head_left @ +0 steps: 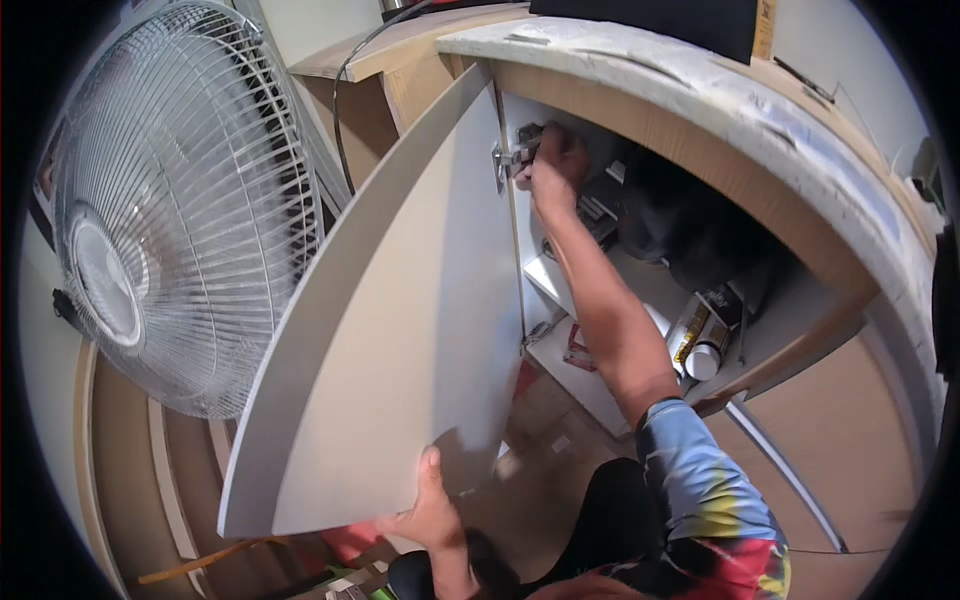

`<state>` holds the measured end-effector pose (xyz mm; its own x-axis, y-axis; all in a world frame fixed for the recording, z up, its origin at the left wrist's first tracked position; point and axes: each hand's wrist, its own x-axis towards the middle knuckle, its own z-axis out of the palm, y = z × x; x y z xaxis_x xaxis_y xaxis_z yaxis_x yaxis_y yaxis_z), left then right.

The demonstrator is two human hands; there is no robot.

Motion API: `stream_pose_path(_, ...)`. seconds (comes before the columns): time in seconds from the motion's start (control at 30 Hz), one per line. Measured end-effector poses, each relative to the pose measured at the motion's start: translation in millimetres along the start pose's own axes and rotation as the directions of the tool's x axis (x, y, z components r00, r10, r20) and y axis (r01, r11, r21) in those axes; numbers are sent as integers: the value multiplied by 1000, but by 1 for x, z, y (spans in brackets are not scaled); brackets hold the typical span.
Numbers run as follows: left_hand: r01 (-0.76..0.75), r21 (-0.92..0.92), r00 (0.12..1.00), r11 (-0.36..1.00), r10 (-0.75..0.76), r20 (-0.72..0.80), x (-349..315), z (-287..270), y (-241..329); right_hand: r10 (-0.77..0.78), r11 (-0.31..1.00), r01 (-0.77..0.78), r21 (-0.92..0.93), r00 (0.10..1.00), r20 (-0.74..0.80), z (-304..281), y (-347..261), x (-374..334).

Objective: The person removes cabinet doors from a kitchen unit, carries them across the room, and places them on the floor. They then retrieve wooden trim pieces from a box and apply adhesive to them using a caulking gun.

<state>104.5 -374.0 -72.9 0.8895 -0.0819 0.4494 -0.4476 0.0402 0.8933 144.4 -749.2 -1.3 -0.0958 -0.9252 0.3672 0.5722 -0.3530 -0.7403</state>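
From multicoloured sleeve (710,470), stretched right hand (558,165), pinch unclear, to upper hinge (501,168) at left edge of cabinet (690,130); pinched free edge of door (380,330) in left hand (435,517).

A caged electric fan (180,200) fills the left side, a dark cable (337,120) curving down to its right. Two white bottles (705,358) lie side by side at right. An orange strip (195,564) lies at lower left.

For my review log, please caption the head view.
Left hand gripping the open cabinet door at its lower edge, right hand at the upper hinge, fan to the left.
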Motion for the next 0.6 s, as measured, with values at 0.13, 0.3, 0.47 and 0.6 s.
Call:
stream_pose_path(0.13,-74,149,996,986,66,57,10,-2,5,-54,994,46,-100,995,-81,7,-3,-3)
stream_pose_path(0.3,-31,141,988,989,10,151,17,-5,22,49,987,-64,-146,994,-98,13,-18,-12)
stream_pose_path(0.47,52,234,975,971,-100,197,39,-19,21,143,918,-123,-378,989,26,1,-29,-9)
stream_pose_path(0.6,152,150,967,977,-178,181,42,-29,13,-47,945,70,-320,996,78,-13,-34,-38)
